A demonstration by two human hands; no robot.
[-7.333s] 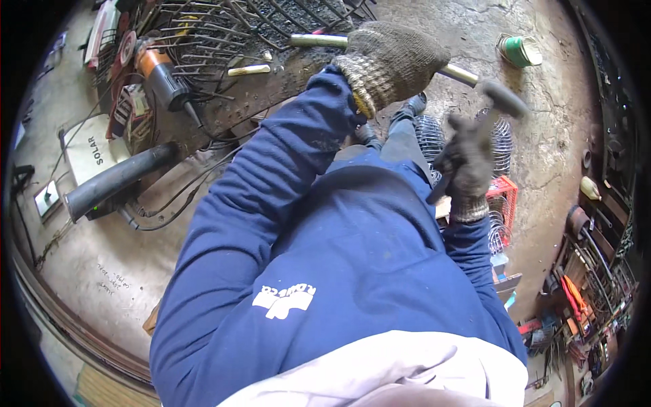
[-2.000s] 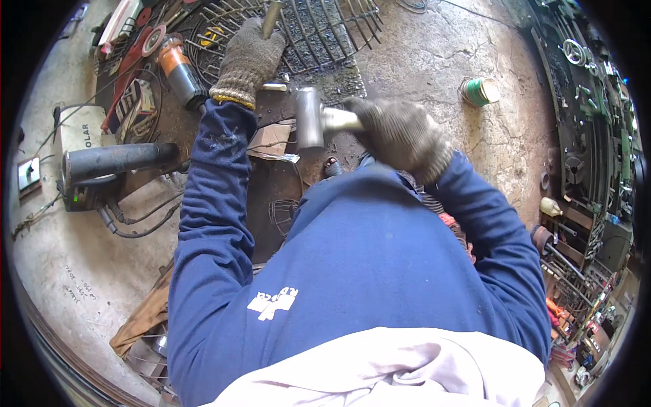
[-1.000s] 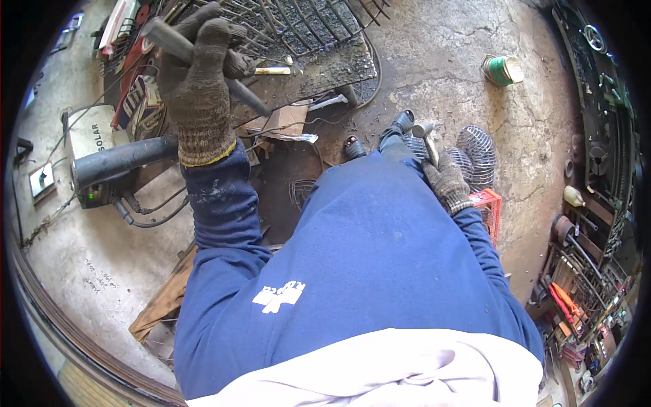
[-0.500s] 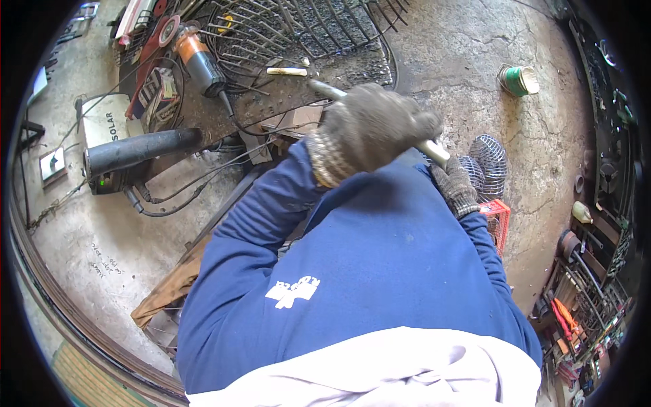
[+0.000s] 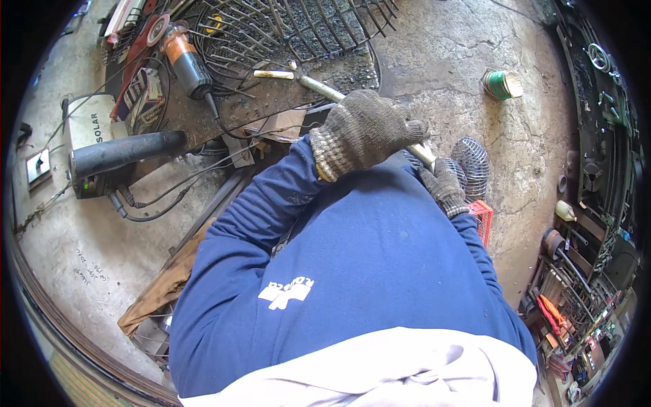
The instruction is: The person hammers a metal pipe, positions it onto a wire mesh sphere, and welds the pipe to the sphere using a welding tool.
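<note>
My left hand (image 5: 363, 132), in a dark knitted work glove, is closed around a pale, slim rod (image 5: 322, 89). The rod slants from the table's near edge down toward my right side, and its lower end shows past my thumb. Close to that end is my right hand (image 5: 446, 188), also gloved, low beside my body. Its fingers are mostly hidden, so I cannot tell whether it holds anything. Beyond the rod's upper tip lies a short whitish stick (image 5: 274, 74) on the dark table (image 5: 268, 105).
An angle grinder (image 5: 188, 64) and a curved metal grille (image 5: 291, 27) lie on the table. A boxy machine (image 5: 95, 139) with cables stands left. A green spool (image 5: 503, 85) is on the floor. Near my right hand are a red crate (image 5: 480, 218) and rounded grid-patterned forms (image 5: 471, 163).
The whole view has shifted slightly, so the surroundings sit further left. My left hand was blurred by motion and is now sharp, with the rod still in it.
</note>
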